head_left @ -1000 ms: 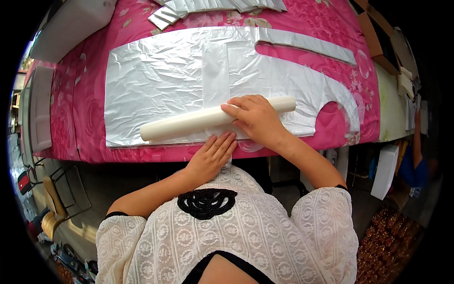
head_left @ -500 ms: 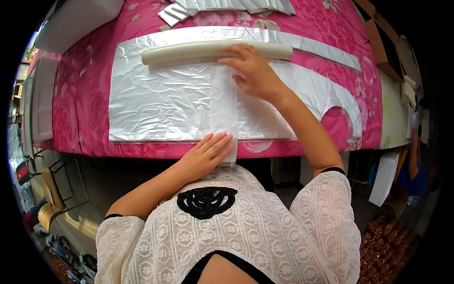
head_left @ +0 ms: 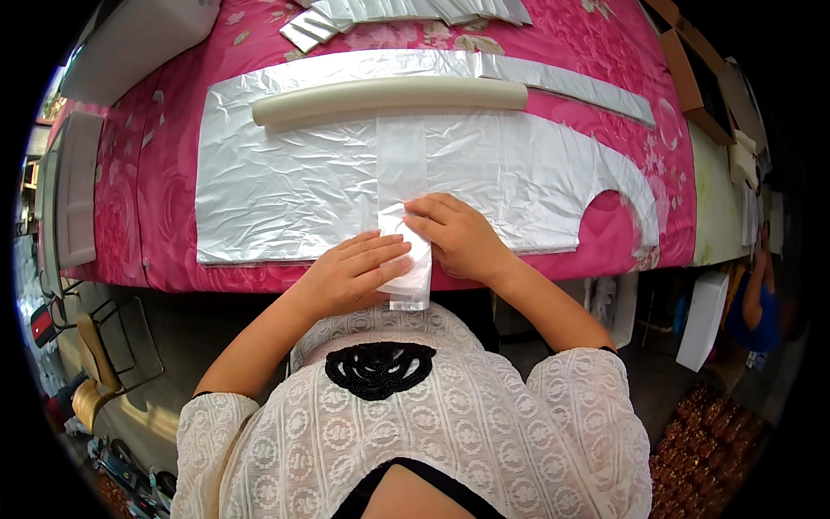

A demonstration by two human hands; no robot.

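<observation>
Left hand [head_left: 356,270] lies flat, fingers together, on the folded plastic strip [head_left: 418,275] at the near edge of the table [head_left: 121,216], right hand [head_left: 458,235] curled at its top, grip indeterminable; likely light, limp, slippery: pinch all layers at the folds.

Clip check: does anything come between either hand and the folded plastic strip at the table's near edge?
Nothing visible does. The left hand lies across the folded plastic strip, and the right hand is at its far end. The off-white roll lies beyond both hands.
</observation>
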